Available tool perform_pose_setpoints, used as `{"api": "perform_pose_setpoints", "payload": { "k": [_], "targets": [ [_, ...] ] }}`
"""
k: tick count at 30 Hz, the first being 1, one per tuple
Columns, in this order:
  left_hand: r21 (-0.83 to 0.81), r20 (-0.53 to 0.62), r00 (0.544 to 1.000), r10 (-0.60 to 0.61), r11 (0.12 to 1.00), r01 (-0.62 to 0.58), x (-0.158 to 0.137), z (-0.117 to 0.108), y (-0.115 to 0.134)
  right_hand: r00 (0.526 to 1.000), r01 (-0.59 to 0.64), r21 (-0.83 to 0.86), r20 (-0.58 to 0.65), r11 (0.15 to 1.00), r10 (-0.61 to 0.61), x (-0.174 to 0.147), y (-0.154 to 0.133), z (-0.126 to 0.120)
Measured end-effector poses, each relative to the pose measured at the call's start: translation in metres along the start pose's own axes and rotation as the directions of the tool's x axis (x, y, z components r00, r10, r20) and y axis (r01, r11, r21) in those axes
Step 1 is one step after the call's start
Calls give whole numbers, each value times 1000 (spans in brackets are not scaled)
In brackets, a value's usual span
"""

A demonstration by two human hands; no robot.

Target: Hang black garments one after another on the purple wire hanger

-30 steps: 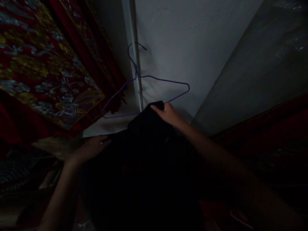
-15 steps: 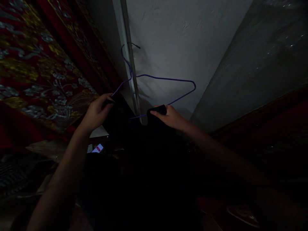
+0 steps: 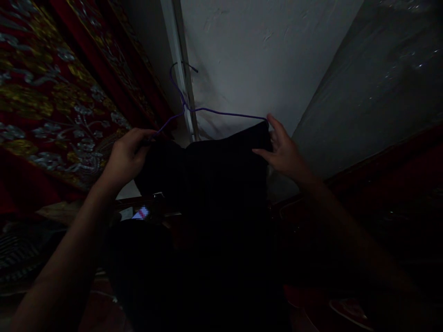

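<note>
A purple wire hanger [image 3: 224, 113] is in front of me, its hook at the top by a pale vertical strip. A black garment [image 3: 221, 170] covers the hanger's lower part, its top edge stretched up to the right-hand corner. At the left shoulder, my left hand [image 3: 124, 154] pinches the cloth against the wire. My right hand [image 3: 285, 154] grips the garment at the hanger's right end, thumb in front and fingers up by the wire tip. In the dark, the lower cloth merges with the shadows.
Red cloth with gold and silver embroidery [image 3: 62, 92] hangs on the left. Behind the hanger is a grey-white wall [image 3: 263, 55], with a shiny plastic-like sheet [image 3: 377, 78] to its right. A lit phone [image 3: 141, 213] lies below my left hand.
My right hand has moved right and up, drawing the black cloth over the hanger's right corner. My left hand has shifted slightly left, and the hanger has moved a little left.
</note>
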State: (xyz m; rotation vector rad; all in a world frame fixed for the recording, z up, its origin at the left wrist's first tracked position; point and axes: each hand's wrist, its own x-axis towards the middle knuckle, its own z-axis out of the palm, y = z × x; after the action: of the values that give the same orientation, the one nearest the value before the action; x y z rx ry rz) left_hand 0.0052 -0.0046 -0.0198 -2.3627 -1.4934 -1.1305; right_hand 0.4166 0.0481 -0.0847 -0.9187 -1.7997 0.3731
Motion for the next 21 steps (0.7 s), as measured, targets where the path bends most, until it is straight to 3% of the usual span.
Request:
{"api": "perform_pose_setpoints", "payload": {
  "k": [5, 12, 17, 21],
  "targets": [
    [46, -10, 1000, 10, 999, -10, 3, -12, 3, 999, 3, -10, 40, 1000, -2, 24, -6, -7],
    [58, 39, 998, 49, 997, -51, 1, -19, 12, 980, -49, -27, -193, 998, 43, 29, 7, 0],
    [123, -5, 998, 58, 991, -57, 4, -24, -2, 997, -66, -66, 24, 996, 67, 30, 5, -14],
    [109, -7, 998, -62, 992, 62, 4, -22, -21, 984, -35, -90, 170, 995, 50, 28, -25, -38]
  ]
}}
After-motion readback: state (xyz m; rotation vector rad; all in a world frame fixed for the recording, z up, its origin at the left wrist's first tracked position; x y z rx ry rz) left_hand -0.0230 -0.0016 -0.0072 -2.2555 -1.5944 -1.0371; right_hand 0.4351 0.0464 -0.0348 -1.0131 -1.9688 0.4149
